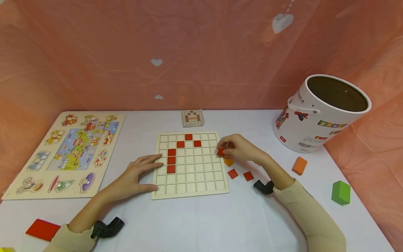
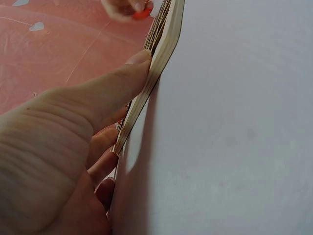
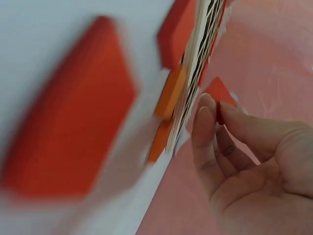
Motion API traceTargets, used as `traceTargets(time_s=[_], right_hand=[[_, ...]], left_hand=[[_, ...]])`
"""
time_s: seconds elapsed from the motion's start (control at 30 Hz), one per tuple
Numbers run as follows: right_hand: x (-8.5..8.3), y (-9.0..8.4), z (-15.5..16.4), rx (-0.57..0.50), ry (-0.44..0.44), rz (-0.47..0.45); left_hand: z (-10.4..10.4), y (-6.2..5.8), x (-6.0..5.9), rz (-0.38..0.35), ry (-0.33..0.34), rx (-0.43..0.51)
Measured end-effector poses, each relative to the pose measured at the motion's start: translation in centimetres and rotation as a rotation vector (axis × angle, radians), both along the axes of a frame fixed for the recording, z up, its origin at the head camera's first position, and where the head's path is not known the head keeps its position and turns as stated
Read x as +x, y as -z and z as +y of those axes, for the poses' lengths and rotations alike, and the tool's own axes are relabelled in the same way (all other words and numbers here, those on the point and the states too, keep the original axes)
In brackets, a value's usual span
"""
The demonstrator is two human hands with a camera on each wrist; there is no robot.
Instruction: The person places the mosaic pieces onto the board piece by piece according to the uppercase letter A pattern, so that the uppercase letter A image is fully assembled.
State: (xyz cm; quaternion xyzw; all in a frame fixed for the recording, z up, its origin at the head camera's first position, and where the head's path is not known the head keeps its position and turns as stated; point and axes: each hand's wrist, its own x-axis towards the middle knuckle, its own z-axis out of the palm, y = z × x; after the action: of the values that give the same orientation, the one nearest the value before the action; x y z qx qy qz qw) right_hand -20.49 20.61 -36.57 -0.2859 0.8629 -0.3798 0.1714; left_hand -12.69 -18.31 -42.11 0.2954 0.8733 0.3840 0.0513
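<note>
Red tile (image 1: 221, 152) pinched by right hand (image 1: 242, 147), right of frame centre; left hand (image 1: 134, 177), fingers apart, touches grid board (image 1: 190, 177) at left edge, presumably steadying it.

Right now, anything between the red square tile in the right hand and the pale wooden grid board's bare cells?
Nothing visible. The right hand pinches the red tile at the board's right edge, beside bare cells. The left hand touches the opposite edge; loose square red tiles and orange pieces lie right of the board.

The right wrist view blurs its nearest red tile (image 3: 73, 122); the head view crops a yellow object (image 1: 6, 250).
</note>
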Motion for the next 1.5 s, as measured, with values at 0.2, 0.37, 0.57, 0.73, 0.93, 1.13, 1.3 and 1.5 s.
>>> traceTargets(time_s=[0.2,0.37,0.57,0.73,0.93,1.13,1.3,1.5], right_hand=[[-2.3,0.0,-3.2,-0.013,-0.070,-0.024],[-3.2,-0.2,-4.5,-0.002,-0.108,-0.052],[-3.5,-0.1,-4.8,0.024,-0.107,-0.022],[-3.6,0.1,-4.8,0.046,-0.115,0.002],[-3.4,0.3,-5.0,0.070,-0.088,0.024],[-2.6,0.3,-5.1,0.044,-0.004,0.060],[-1.2,0.0,-4.0,0.010,0.052,0.067],[1.7,0.0,-0.4,-0.012,0.053,0.012]], left_hand=[[0.0,0.0,0.1,0.000,-0.003,0.004],[-0.1,-0.1,0.2,0.006,0.000,0.008],[0.0,-0.2,0.1,0.010,0.005,0.006],[0.0,-0.2,0.2,0.014,0.005,0.005],[0.0,-0.2,0.1,0.016,0.006,0.007],[0.0,-0.2,0.1,0.019,0.005,0.005],[0.0,-0.3,0.1,0.022,0.006,0.004],[0.0,-0.3,0.1,0.021,0.008,0.002]])
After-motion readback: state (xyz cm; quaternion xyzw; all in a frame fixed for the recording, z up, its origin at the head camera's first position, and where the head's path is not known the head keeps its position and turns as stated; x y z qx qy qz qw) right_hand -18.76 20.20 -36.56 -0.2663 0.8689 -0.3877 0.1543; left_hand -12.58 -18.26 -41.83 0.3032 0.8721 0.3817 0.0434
